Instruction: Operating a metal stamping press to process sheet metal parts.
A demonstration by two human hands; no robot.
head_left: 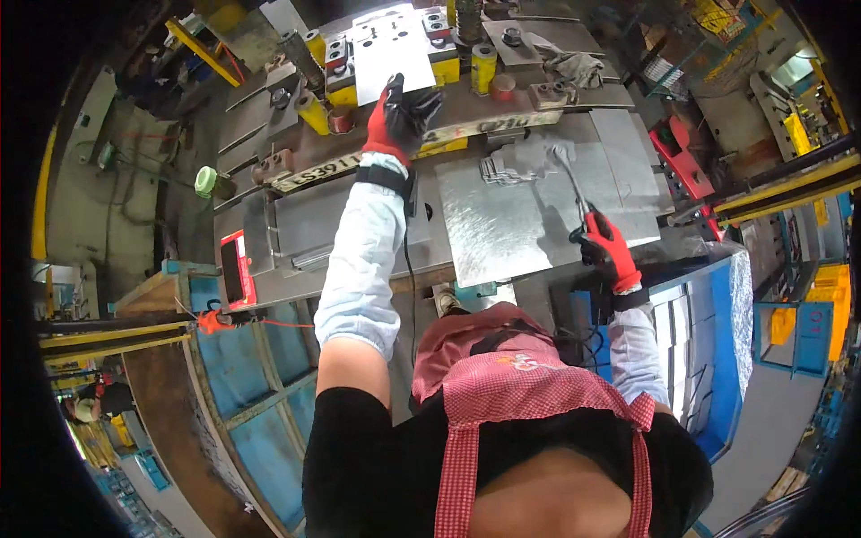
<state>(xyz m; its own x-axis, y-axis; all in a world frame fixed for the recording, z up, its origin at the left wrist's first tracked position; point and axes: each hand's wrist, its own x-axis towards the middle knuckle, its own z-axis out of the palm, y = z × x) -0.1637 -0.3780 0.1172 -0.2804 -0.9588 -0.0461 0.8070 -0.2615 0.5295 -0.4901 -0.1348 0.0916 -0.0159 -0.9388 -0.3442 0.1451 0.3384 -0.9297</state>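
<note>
My left hand (399,121), in a red and black glove, reaches forward to the near edge of a bright metal sheet (386,58). Its thumb overlaps the edge and the other fingers are bent beside it, partly hidden. The sheet has small dark holes and lies among the blocks of a press die (444,70). My right hand (610,247), gloved alike, is closed around the handle of a long, thin brush-like tool (572,175). The tool's pale head rests over a large, wet-looking metal sheet (493,229); its exact kind is unclear.
Yellow and red cylinders (482,70) and a crumpled rag (574,68) are on the die. A phone (233,271) lies at the bench's left, near a green-white container (212,183). Blue bins stand either side of me, the right one (731,359) holding metal sheets. A red fixture (683,161) stands right.
</note>
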